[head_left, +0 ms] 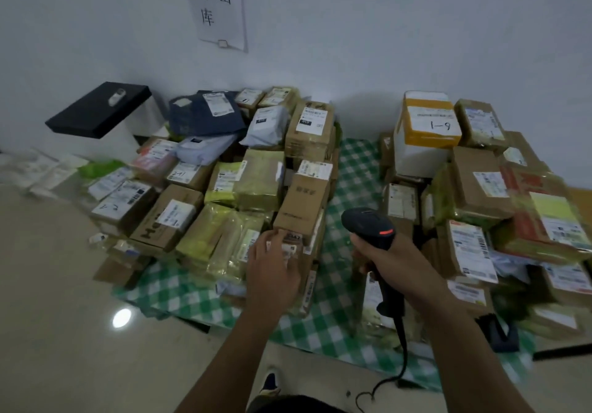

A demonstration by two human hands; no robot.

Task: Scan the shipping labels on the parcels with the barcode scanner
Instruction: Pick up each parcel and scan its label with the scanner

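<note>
While the right hand (389,254) grips the barcode scanner (368,225) by its handle, the left hand (275,265) rests near-straight fingers (272,240) on a small parcel (296,253); its label (293,238) lies at those fingertips, just left of the scanner head; left hand nearer.

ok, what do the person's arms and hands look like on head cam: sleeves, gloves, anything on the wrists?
Left forearm and right forearm are bare to the frame edge; no sleeve shows. Left hand and right hand are ungloved. No watch, band or ring is visible on the wrists or the fingers that show.
</note>
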